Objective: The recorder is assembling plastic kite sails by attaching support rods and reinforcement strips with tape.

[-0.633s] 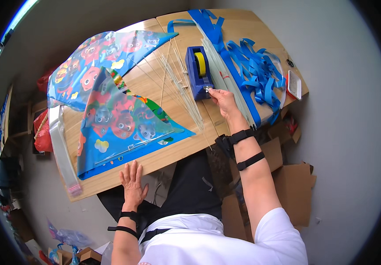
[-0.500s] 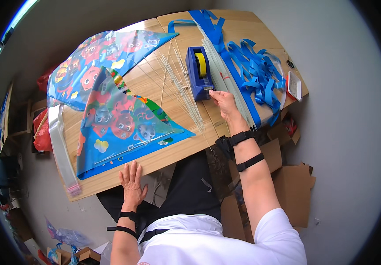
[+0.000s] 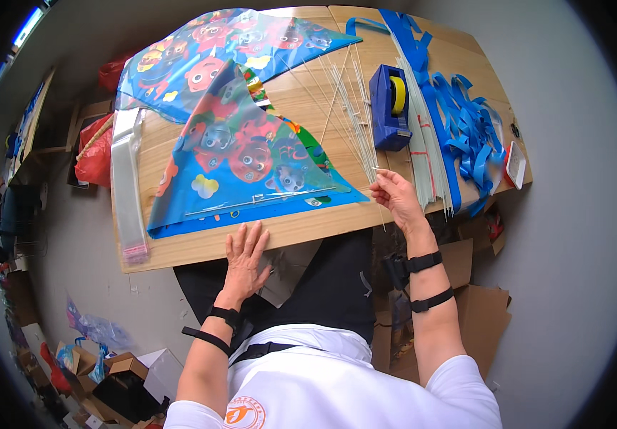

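Note:
My right hand [image 3: 398, 199] is closed in a pinch on a small pale piece of tape [image 3: 376, 169], just above the ends of a bundle of thin white rods [image 3: 358, 118]. A blue tape dispenser [image 3: 388, 118] with a yellow core stands beyond it. My left hand [image 3: 244, 261] lies with fingers spread at the table's front edge, holding nothing. Just above its fingertips is a folded blue kite sheet [image 3: 248, 157] with printed cartoon figures. A thin rod [image 3: 265, 200] with a small clip lies along its lower edge.
Another printed kite sheet [image 3: 201, 64] covers the table's far left. A clear plastic sleeve [image 3: 127, 193] lies along the left edge. To the right are bundled pale rods [image 3: 426, 154], tangled blue ribbon [image 3: 471, 136] and a white tray [image 3: 515, 166]. Cardboard boxes [image 3: 476, 329] stand below right.
My right hand has left the tape dispenser's front and moved nearer the kite sheet's right tip, pinching the tape. My left hand stays spread at the table edge. The whole view has shifted.

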`<state>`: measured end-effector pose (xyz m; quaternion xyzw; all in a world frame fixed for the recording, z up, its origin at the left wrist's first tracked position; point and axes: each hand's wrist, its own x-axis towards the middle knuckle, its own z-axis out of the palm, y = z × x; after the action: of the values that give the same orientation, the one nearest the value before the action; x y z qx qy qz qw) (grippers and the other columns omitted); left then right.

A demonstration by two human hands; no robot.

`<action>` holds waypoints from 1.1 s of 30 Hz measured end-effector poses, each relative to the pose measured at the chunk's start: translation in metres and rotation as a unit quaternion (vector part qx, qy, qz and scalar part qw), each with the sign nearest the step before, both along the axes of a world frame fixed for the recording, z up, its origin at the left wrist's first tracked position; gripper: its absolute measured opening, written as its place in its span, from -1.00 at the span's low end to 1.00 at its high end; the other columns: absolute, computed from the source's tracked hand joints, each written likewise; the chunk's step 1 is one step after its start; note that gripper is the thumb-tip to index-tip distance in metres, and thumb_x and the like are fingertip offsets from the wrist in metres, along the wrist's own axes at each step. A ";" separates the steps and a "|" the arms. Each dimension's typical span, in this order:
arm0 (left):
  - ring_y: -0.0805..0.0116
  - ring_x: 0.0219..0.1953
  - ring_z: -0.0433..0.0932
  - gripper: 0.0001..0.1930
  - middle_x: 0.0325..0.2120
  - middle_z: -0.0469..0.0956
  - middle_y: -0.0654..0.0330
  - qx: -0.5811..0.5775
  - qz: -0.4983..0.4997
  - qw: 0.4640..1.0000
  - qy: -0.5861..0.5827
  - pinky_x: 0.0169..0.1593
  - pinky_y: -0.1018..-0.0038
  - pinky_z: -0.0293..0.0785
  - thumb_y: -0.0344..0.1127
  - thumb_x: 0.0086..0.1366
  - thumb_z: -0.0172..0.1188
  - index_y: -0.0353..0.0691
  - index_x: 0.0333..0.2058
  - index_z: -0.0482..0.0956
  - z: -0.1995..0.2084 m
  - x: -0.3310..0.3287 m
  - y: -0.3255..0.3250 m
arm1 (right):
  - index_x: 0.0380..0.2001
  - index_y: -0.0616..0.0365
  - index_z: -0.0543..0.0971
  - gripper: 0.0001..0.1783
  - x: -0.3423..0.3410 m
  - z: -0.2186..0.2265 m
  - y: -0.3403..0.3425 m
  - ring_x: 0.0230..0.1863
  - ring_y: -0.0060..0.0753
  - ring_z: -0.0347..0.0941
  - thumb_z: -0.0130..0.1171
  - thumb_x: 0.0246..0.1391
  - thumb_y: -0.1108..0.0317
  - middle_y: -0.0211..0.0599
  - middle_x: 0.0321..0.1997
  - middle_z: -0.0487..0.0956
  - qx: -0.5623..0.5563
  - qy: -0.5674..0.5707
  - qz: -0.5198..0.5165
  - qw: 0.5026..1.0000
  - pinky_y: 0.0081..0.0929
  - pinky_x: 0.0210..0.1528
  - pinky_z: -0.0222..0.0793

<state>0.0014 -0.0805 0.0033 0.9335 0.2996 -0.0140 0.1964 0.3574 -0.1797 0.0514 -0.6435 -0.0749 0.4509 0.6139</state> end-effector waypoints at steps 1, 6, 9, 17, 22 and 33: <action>0.07 0.45 -0.22 -0.12 0.40 -0.05 0.19 -0.001 0.000 1.000 -0.006 0.43 0.07 -0.45 -0.18 0.03 0.32 -0.03 0.34 0.11 0.002 -0.001 0.000 | 0.00 0.11 0.48 -0.65 -0.016 0.003 0.002 -0.53 -0.77 0.37 0.20 0.20 0.21 -0.52 -0.50 0.55 -0.005 0.005 0.005 1.000 -0.78 -0.47 0.30; 0.08 0.39 -0.02 -0.27 0.35 0.09 0.20 -0.007 0.016 0.997 -0.072 0.39 0.08 -0.16 -0.25 0.09 0.28 -0.07 0.26 0.25 0.011 0.000 0.008 | 0.04 0.18 0.42 -0.63 -0.069 0.006 0.025 -0.64 -0.78 0.14 0.15 0.23 0.26 -0.64 -0.64 0.27 0.151 0.262 0.169 0.938 -0.76 -0.57 0.09; 0.11 0.18 0.29 -0.51 0.15 0.36 0.22 -0.059 0.153 0.956 -0.243 0.19 0.21 0.21 -0.46 0.14 0.20 -0.17 0.10 0.42 0.012 0.006 0.011 | -0.08 0.22 0.50 -0.70 -0.103 0.000 0.047 -0.65 -0.77 0.10 0.20 0.19 0.29 -0.63 -0.62 0.25 0.101 0.284 0.160 0.940 -0.74 -0.59 0.04; 0.15 0.20 0.26 -0.49 0.12 0.39 0.22 0.098 0.198 0.955 -0.197 0.26 0.21 0.08 -0.57 0.11 0.09 -0.16 0.09 0.41 0.007 -0.005 0.041 | -0.26 0.24 0.60 -0.80 -0.161 -0.024 0.096 -0.54 -0.79 0.32 0.22 0.18 0.31 -0.41 -0.36 0.62 0.010 0.120 0.228 0.966 -0.77 -0.50 0.23; 0.17 0.21 0.25 -0.41 0.14 0.38 0.26 0.118 0.163 0.970 -0.138 0.28 0.14 0.00 -0.55 0.11 0.07 -0.11 0.18 0.33 -0.006 -0.017 0.049 | -0.09 0.22 0.52 -0.74 -0.173 -0.033 0.109 -0.61 -0.78 0.34 0.14 0.23 0.31 -0.40 -0.45 0.61 -0.011 0.023 0.263 0.964 -0.79 -0.57 0.22; 0.28 0.25 0.18 -0.34 0.21 0.26 0.40 0.219 0.111 0.969 -0.008 0.31 0.17 -0.11 -0.43 0.11 0.12 0.04 0.25 0.28 -0.012 -0.011 0.051 | 0.06 0.26 0.40 -0.69 -0.154 -0.035 0.114 -0.83 -0.74 0.07 -0.10 0.30 0.39 -0.51 -0.71 0.36 0.033 0.236 0.266 0.934 -0.73 -0.78 0.00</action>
<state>-0.0099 -0.0298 -0.0083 0.9148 0.3955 0.0810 -0.0099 0.2034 -0.0656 0.0168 -0.4549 -0.1112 0.7335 0.4926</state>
